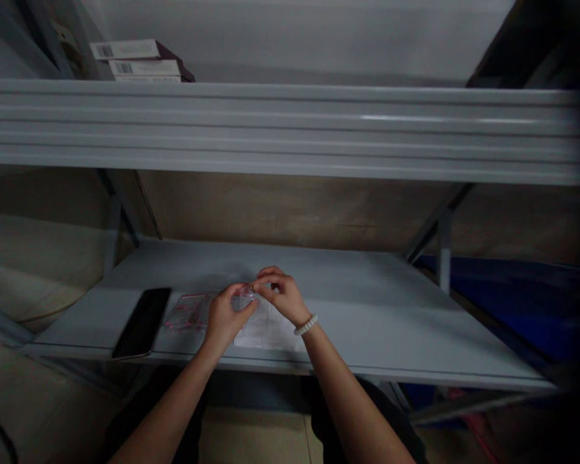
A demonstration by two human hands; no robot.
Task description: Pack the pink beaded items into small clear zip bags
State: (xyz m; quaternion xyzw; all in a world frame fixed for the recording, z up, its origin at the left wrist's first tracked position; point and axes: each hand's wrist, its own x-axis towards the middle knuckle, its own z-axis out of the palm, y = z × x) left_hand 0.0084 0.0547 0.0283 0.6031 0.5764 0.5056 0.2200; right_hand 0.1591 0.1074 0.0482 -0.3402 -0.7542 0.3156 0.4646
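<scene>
Along the front edge of the grey steel shelf [391, 316]: in the head view, we see two bare forearms reaching in from below, with both hands raised just above the shelf near its middle.

Left hand [229, 316]: the thumb and forefinger pinch the left side of a small clear plastic piece [247, 293]; the remaining fingers curl inward, close together.

Right hand [283, 295]: the thumb and forefinger pinch the same piece from the right, and the other fingers curl over, close together. A white beaded bracelet [306, 325] circles the wrist.

Held piece: it sits between the two pinches, clear of the shelf. The fingers hide much of it, so we cannot tell its exact shape.

Beneath the hands: a white sheet [265, 332] lies under the right hand, and a clear bag with red print [191, 312] lies flat just left of the left hand.

Left front corner: a black smartphone [142, 322] lies flat beside the bag, near the front edge.

Upper shelf: three flat boxes [135, 58] are stacked at the left end, two showing barcodes.

Handling: we judge that fingertip pinches, with the wrists steady, give the best control of so small a piece.

Count: two hands, one held piece, one sheet, one bag, one smartphone, one bracelet, three boxes.
</scene>
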